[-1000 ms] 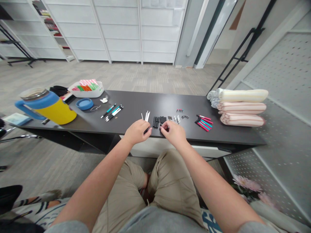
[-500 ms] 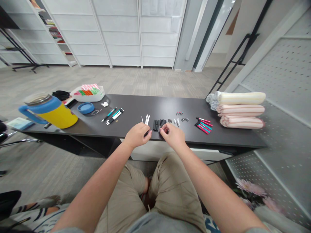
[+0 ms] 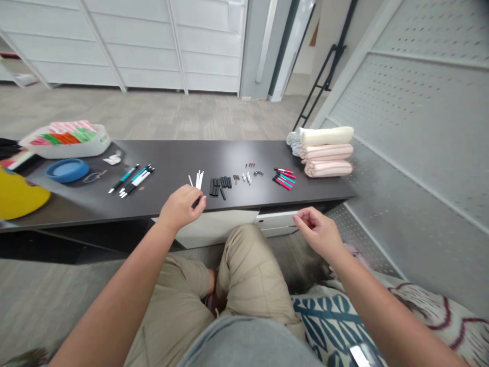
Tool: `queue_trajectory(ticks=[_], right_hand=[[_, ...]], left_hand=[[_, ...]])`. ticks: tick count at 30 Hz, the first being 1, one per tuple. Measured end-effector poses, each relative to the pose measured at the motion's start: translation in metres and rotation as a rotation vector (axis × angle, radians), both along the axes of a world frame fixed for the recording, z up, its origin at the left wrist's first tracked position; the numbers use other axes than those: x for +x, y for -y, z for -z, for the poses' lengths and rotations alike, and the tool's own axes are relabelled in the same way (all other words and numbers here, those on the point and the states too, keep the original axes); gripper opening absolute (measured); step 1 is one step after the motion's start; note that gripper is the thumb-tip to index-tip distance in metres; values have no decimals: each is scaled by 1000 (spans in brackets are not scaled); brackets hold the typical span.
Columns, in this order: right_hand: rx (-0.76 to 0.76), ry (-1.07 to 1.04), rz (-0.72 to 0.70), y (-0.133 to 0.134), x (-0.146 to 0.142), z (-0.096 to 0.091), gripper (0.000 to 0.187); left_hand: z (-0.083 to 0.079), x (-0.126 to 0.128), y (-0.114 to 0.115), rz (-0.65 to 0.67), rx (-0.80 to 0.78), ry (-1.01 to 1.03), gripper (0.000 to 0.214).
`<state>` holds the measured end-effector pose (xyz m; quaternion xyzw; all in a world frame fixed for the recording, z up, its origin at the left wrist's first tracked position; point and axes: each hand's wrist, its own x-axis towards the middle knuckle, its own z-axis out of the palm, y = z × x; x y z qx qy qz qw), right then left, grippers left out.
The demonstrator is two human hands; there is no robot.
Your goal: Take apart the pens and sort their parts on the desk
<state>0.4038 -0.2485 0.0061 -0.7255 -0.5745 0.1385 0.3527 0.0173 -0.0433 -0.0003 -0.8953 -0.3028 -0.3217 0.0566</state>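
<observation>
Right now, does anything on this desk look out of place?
Yes: one black pen part lies alone and slanted in front of the tidy black rows, nearer the desk edge, breaking their alignment.

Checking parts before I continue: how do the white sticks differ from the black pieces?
The white sticks look thinner than the black pieces. The white sticks fan out at the left hand; most black pieces line up side by side. Both rest on the dark tabletop.
</observation>
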Motion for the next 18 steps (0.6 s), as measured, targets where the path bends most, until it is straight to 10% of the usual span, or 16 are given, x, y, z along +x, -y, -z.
queue_trajectory(ticks=[8, 14, 18], right_hand=[[-624, 392, 15, 166, 113, 21, 29], [-842, 372, 162, 311, 120, 106, 40], [-864, 291, 254, 363, 100, 140, 53]], left_hand=[[3, -2, -8, -67, 86, -141, 16], [7, -2, -11, -46, 195, -131, 14], [9, -2, -14, -47, 232, -118, 16]])
